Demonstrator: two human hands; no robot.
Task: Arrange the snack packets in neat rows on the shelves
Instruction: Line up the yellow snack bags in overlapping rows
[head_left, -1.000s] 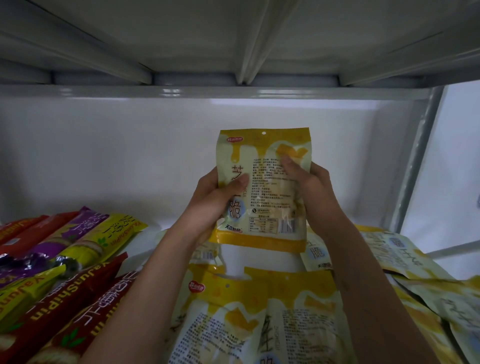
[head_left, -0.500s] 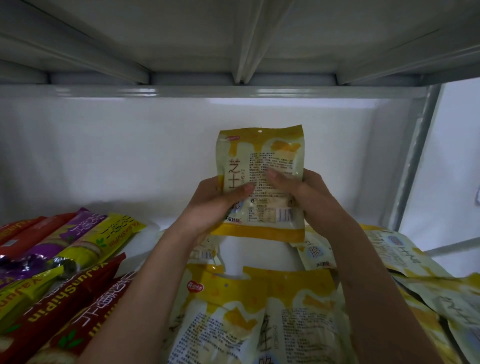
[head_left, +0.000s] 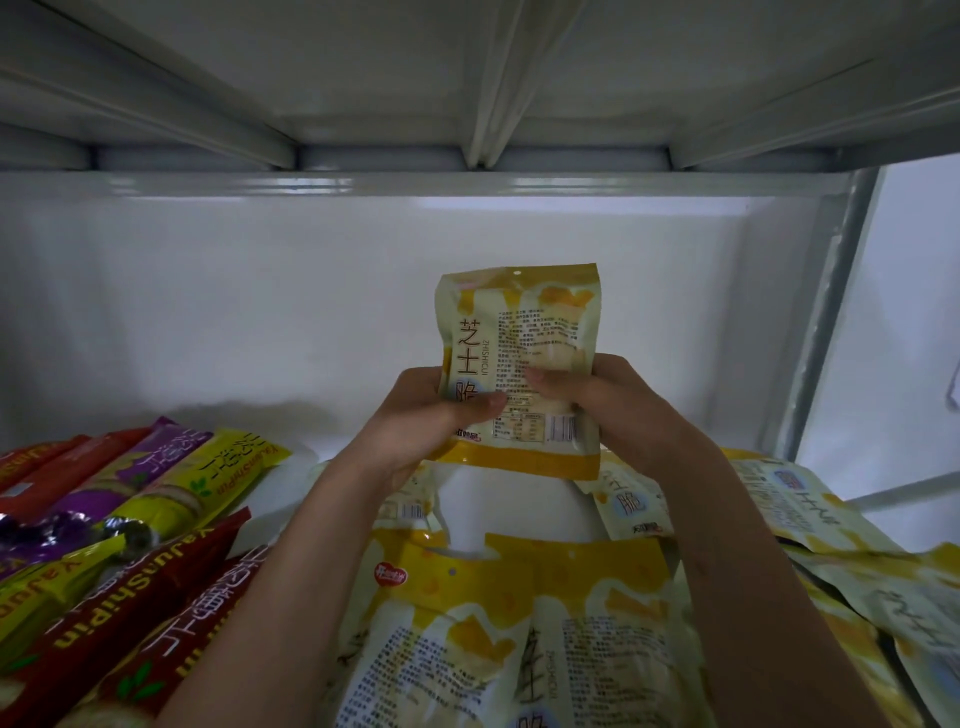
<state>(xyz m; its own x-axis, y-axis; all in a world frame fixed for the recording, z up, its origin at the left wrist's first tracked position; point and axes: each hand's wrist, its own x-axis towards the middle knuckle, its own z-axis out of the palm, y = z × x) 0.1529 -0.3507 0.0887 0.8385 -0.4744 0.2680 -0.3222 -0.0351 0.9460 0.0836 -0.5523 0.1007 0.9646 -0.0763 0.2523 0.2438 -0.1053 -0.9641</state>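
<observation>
Nearest the camera, yellow packets (head_left: 519, 639) are seen lying flat on the shelf (head_left: 291, 499), printed backs up, overlapping one another. To the left, long red packs (head_left: 156, 623) lie slanted, and past them a yellow-green pack (head_left: 208, 480) and a purple pack (head_left: 130, 478) are laid side by side. To the right, more pale yellow packets (head_left: 810, 509) are heaped loosely toward the shelf's edge.

Both forearms are stretched forward from the bottom of the view, converging over the flat packets. A single packet (head_left: 519, 364) is held upright between the two hands, above the shelf's middle, its printed back turned to the camera and its lower edge raised clear of a small gap of bare shelf.

The left hand (head_left: 431, 415) is closed on the packet's lower left edge: the thumb is pressed across the front, pointing right, while the fingers are hidden behind. The right hand (head_left: 597, 402) is clamped on the lower right side, its thumb laid across the print toward the left thumb, so the two thumb tips nearly meet. Both wrists are bent slightly upward.

Behind the packet, the white back wall (head_left: 208, 312) is seen. At the far right, a grey upright post (head_left: 826, 312) is visible. Overhead, the ribbed underside of the upper shelf (head_left: 415, 78) is shown.
</observation>
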